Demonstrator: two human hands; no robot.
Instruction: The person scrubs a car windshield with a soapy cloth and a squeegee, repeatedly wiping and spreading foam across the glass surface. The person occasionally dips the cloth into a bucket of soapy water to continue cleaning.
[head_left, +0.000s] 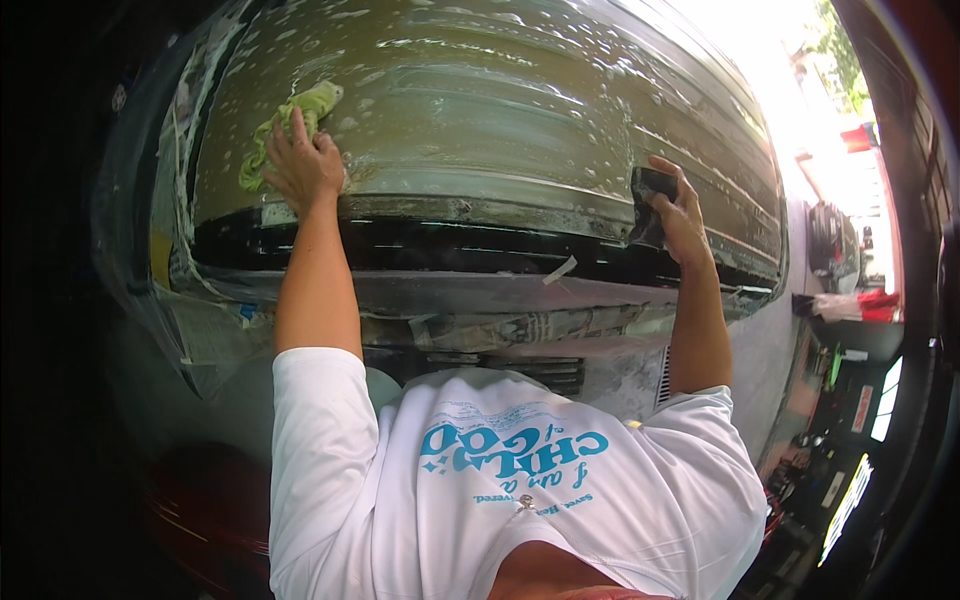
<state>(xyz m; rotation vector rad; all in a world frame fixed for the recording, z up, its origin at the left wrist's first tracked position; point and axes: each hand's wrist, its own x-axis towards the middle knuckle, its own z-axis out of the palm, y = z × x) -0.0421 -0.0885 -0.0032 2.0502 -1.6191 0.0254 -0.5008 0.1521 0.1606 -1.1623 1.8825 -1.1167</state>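
Note:
A wet vehicle roof panel (510, 127) with long raised ribs lies before me, covered in water drops and whitish suds. At the left, my left hand (306, 161) presses a crumpled lime-green cloth (319, 97) onto the panel, its fingers spread over the fabric. Near the right part of the same edge, my right hand (681, 217) grips a dark, flat pad or folded abrasive sheet (649, 187); which of the two I cannot tell. My thumb lies across this dark piece, and its lower end reaches the glossy black strip (450, 247) along the panel's edge.
Newspaper masking (525, 326) and clear plastic sheeting (217, 330) border the panel. A loose strip of tape (559, 270) sticks out from the black edge. Behind me at lower left is a dark red vehicle body (210, 510). Another car (831, 244) stands at the right.

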